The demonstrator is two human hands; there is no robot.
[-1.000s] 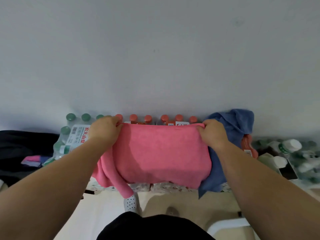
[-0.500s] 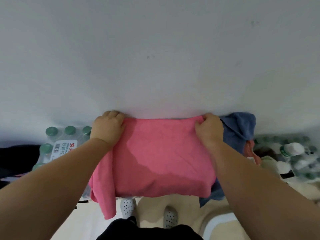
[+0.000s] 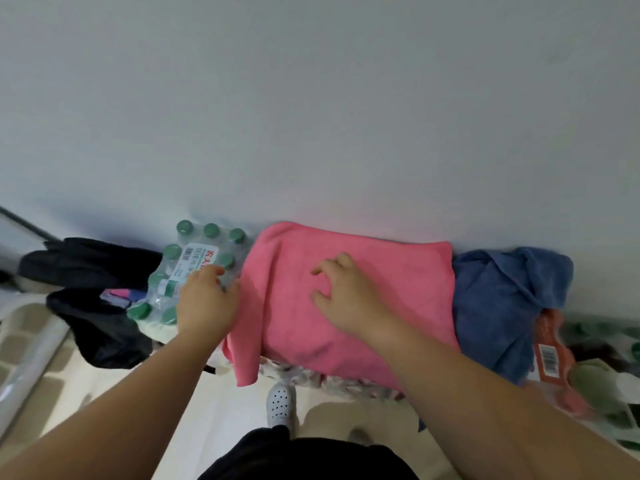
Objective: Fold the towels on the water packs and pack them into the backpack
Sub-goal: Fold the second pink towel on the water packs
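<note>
Pink towel (image 3: 415, 299) lies draped over the water packs (image 3: 194, 258) by the wall – soft, light, floppy, so pinch it at corners/edges – right hand (image 3: 346, 292) rests loose-fingered on top, left hand (image 3: 206, 303) at its left edge, grip unclear.

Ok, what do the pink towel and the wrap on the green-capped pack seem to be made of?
Pink towel: soft, matte, slightly fuzzy cloth, probably microfibre; it drapes limply over the front edge. Pack wrap: thin, clear, glossy plastic film, going by the glints and wrinkles.
</note>
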